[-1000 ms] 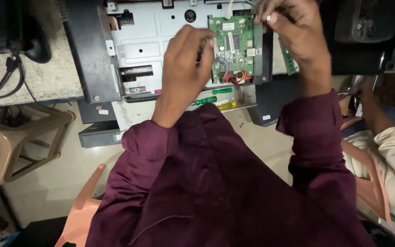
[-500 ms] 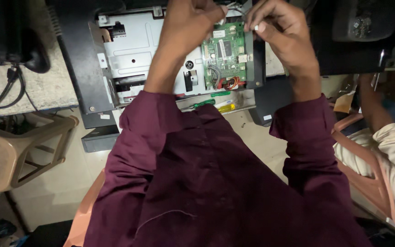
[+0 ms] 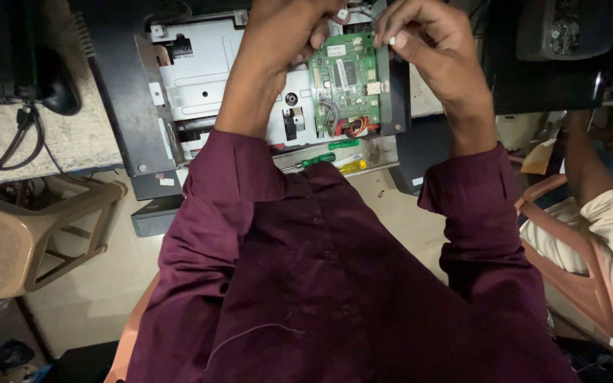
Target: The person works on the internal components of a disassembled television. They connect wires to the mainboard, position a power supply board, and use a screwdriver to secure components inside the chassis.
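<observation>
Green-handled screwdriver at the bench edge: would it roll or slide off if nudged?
Probably rolls: the green-handled screwdriver looks round and lies flat on the pale bench edge. It sits close to the drop, so a light nudge might send it over. The yellow-handled screwdriver beside it might block rolling that way. It looks stiff and light.

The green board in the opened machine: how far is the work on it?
Done: the cover is off, so the metal chassis and green board lie bare. In hand: the left hand and right hand pinch small wires at the board's top edge. Left: board still mounted; screwdrivers lie unused.
</observation>
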